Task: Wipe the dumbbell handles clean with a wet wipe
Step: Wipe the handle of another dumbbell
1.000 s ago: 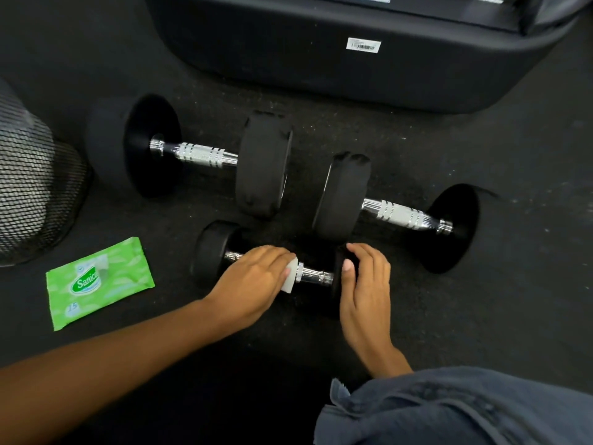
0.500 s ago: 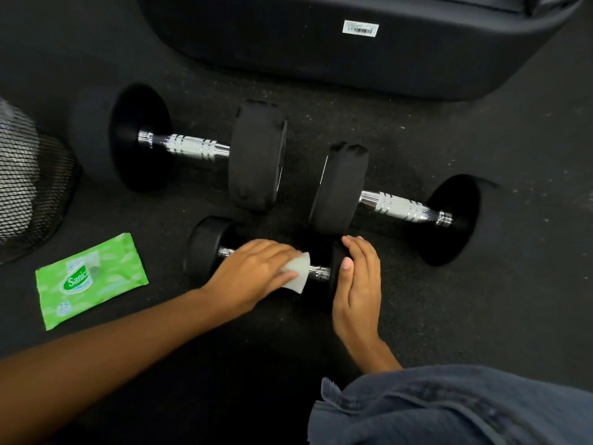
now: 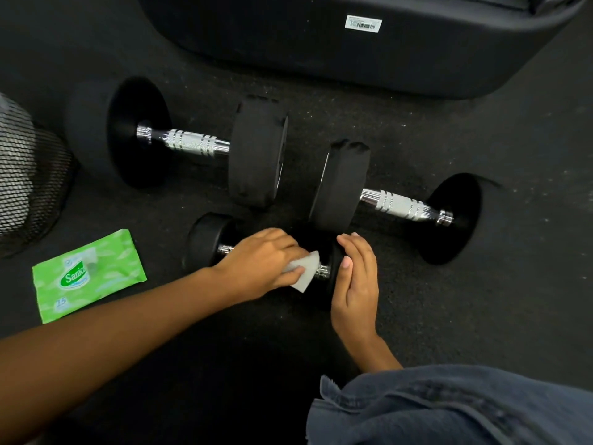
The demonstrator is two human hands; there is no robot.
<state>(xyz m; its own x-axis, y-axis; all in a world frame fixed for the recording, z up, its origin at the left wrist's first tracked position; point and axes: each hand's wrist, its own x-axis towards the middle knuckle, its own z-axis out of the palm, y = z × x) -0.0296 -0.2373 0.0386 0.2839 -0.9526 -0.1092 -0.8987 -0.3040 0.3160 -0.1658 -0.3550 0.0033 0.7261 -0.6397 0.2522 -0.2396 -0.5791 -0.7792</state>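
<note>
The left hand (image 3: 263, 261) curls over the handle (image 3: 322, 271) of the small dumbbell (image 3: 205, 242), pinching a folded white wet wipe (image 3: 305, 271) against the chrome; one corner of the wipe sticks out past the fingers. The right hand (image 3: 356, 277) lies with its fingers fairly straight over the dumbbell's right head, seemingly steadying it, though that black head is hard to pick out from the dark floor (image 3: 481, 123).

Just behind the small dumbbell lie two larger ones: the left larger dumbbell (image 3: 189, 144) and the right larger dumbbell (image 3: 401, 205), their inner heads close together and their knurled chrome handles bare. A green wipe pack (image 3: 86, 274) lies flat on the floor to the left, near a black mesh basket (image 3: 25, 181). A big black padded unit (image 3: 353, 59) with a barcode label (image 3: 362, 22) sits along the far side. Blue denim (image 3: 449, 406) fills the near right corner.
</note>
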